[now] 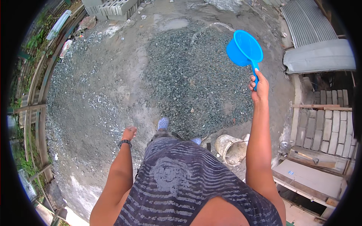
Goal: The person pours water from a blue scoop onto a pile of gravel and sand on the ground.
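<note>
My right hand (260, 86) grips the handle of a blue plastic water dipper (238, 54), held out at arm's length to the front right. From the dipper's far rim a stream of water (223, 25) arcs leftward through the air. Below it spreads a bed of dark, wet-looking gravel (192, 75). Hanging low at my left side, my left hand (129, 133) holds nothing, its fingers loosely bent and apart. A dark band (125, 142) circles that wrist.
A cement-stained bucket (223, 145) stands by my right foot. Grey hollow blocks (117, 10) are piled at the far left. Wooden rails (42, 84) edge the left side. Corrugated sheeting (309, 22), a block wall (328, 130) and a pale board (309, 177) line the right.
</note>
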Demonstrator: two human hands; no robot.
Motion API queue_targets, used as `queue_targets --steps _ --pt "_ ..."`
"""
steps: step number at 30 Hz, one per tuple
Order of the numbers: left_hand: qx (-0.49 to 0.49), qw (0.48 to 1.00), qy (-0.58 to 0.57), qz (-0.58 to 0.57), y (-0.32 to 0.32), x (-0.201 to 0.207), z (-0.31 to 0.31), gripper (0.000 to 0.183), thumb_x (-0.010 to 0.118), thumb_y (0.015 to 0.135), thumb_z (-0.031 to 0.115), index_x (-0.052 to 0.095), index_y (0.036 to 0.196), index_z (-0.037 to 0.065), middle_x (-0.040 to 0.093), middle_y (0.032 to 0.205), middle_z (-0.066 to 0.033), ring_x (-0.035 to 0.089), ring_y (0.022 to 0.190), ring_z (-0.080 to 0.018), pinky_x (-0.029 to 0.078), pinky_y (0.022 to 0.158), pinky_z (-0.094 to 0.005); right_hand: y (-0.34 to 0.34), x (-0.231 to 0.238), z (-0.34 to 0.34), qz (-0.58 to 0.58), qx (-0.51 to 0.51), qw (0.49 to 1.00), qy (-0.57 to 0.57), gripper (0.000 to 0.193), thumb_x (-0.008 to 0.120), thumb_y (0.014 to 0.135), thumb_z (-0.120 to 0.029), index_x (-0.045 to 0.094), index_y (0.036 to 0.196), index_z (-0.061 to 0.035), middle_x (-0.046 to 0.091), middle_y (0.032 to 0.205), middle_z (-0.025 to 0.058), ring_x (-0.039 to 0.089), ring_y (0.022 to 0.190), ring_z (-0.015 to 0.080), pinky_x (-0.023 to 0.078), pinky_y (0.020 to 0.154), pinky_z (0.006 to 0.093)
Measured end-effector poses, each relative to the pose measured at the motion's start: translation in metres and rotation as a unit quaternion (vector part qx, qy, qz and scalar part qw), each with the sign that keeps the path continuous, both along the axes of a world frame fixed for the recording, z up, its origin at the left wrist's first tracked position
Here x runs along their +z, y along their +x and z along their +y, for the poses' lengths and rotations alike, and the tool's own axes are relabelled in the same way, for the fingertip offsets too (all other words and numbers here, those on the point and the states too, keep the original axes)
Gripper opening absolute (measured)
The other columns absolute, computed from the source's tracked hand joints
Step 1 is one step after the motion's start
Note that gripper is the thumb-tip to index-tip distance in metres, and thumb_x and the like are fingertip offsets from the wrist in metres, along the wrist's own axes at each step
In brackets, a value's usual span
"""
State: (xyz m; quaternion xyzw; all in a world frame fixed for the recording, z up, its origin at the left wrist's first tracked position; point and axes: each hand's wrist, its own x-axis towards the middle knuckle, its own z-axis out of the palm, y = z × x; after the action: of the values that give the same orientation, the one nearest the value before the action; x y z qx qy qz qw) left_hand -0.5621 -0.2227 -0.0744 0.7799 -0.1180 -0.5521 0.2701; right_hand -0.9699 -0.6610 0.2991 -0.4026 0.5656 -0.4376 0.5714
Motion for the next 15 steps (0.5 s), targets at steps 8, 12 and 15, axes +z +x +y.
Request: queue_targets --steps 8,12,15 --pt "-0.022 1.000 0.006 0.004 -0.001 -0.024 -0.018 0.034 0.065 0.088 0.032 0.068 0.105 0.003 0.069 0.080 -0.0064 0.063 0.065 -0.0147 0.050 0.059 -0.0296 -0.041 -0.054 0.119 0.043 0.000 0.992 0.122 0.021 0.066 0.092 -0.025 0.051 0.088 -0.0115 0.052 0.065 -0.0017 0.043 0.045 0.0052 0.032 0.039 0.0212" --pt "-0.059 0.998 -0.020 0.005 0.000 -0.015 -0.046 0.038 0.064 0.088 0.034 0.068 0.109 0.002 0.070 0.082 -0.0075 0.063 0.065 -0.0150 0.050 0.059 -0.0300 -0.068 -0.114 0.185 0.073 -0.016 0.968 0.238 0.020 0.066 0.090 -0.024 0.052 0.086 -0.0110 0.053 0.065 -0.0013 0.043 0.045 0.0048 0.031 0.038 0.0219" --pt "-0.048 0.998 -0.027 -0.009 0.003 -0.013 -0.054 0.040 0.064 0.089 0.033 0.067 0.113 0.001 0.071 0.084 -0.0085 0.064 0.066 -0.0151 0.050 0.059 -0.0293 -0.064 -0.140 0.210 0.128 -0.003 0.950 0.286 0.018 0.066 0.089 -0.022 0.054 0.087 -0.0097 0.053 0.064 -0.0013 0.043 0.045 0.0050 0.031 0.038 0.0224"
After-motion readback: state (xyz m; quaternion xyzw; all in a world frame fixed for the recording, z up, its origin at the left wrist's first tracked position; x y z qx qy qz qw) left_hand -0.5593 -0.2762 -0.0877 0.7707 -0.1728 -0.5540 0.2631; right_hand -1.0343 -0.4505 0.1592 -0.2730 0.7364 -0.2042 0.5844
